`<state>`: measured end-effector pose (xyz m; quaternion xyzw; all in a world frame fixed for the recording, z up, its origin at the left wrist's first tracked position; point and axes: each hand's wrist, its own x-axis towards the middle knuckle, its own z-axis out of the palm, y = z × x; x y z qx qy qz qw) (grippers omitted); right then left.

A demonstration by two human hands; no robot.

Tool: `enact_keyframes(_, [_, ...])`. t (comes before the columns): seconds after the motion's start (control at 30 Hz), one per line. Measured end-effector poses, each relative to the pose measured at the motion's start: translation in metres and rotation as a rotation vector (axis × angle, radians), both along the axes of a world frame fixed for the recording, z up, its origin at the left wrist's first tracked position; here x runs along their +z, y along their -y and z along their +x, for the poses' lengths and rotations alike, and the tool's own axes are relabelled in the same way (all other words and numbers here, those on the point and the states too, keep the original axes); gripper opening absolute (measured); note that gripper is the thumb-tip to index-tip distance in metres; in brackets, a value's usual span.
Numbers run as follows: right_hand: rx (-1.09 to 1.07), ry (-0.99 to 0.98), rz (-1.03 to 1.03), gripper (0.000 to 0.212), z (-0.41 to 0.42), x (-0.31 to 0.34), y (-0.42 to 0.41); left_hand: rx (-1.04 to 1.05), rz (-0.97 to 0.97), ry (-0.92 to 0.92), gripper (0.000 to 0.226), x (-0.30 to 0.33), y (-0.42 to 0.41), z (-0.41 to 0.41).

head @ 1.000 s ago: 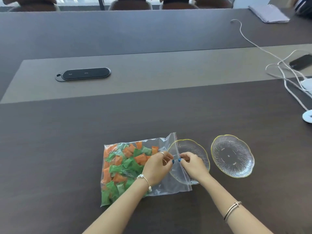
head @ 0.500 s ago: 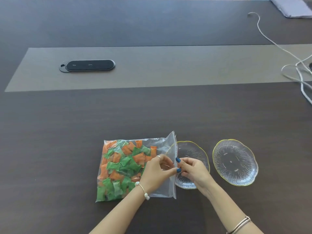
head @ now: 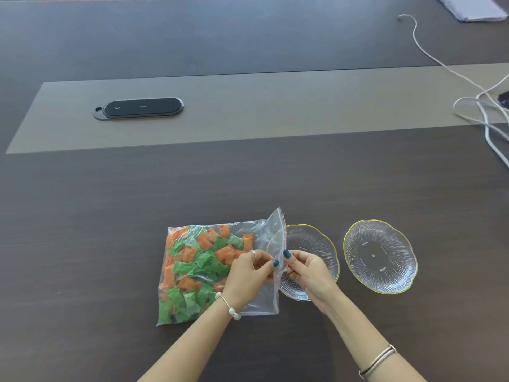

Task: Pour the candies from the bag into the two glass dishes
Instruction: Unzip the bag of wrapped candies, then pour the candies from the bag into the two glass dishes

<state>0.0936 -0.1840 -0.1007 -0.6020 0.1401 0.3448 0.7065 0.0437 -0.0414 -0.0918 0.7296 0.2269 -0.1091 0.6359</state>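
A clear zip bag (head: 263,232) lies flat on the dark table, filled with several green and orange wrapped candies (head: 198,260). Its zip edge faces right and stands lifted. My left hand (head: 249,274) pinches the left side of that zip edge near its middle. My right hand (head: 309,271) pinches the other side of the same edge, thumbs almost touching. Under my right hand sits an empty gold-rimmed glass dish (head: 314,241), partly covered by the bag's edge. A second empty glass dish (head: 380,256) stands apart, further right.
A black oval panel (head: 141,108) is set into the grey strip (head: 275,106) across the table's middle. White cables (head: 479,106) trail along the right edge beside a dark device (head: 504,98). A folded grey cloth (head: 468,8) lies at the far right.
The bag's zip edge has risen more upright over the left dish. Both hands stay pinched on it, and the view has tilted downward.
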Motion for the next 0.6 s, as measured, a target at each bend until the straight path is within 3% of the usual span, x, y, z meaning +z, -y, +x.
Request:
enact_keyframes(0.13, [-0.041, 0.043, -0.136, 0.01, 0.003, -0.007, 0.017, 0.29, -0.085, -0.003, 0.018, 0.012, -0.026, 0.0])
enact_keyframes(0.23, [-0.011, 0.069, -0.253, 0.01, 0.004, -0.012, 0.029, 0.379, -0.163, 0.021, 0.022, 0.023, -0.055, -0.003])
enact_keyframes(0.43, [-0.018, 0.137, -0.347, 0.009, 0.005, -0.002, 0.021, 0.25, -0.279, -0.006, 0.014, 0.029, -0.061, -0.015])
enact_keyframes(0.5, [0.031, 0.174, -0.358, 0.015, 0.004, 0.003, 0.016, 0.184, -0.245, -0.027, 0.019, 0.031, -0.054, -0.014])
enact_keyframes(0.6, [0.069, 0.201, -0.385, 0.016, 0.003, 0.009, 0.013, 0.12, -0.138, -0.002, 0.007, 0.033, -0.051, -0.012])
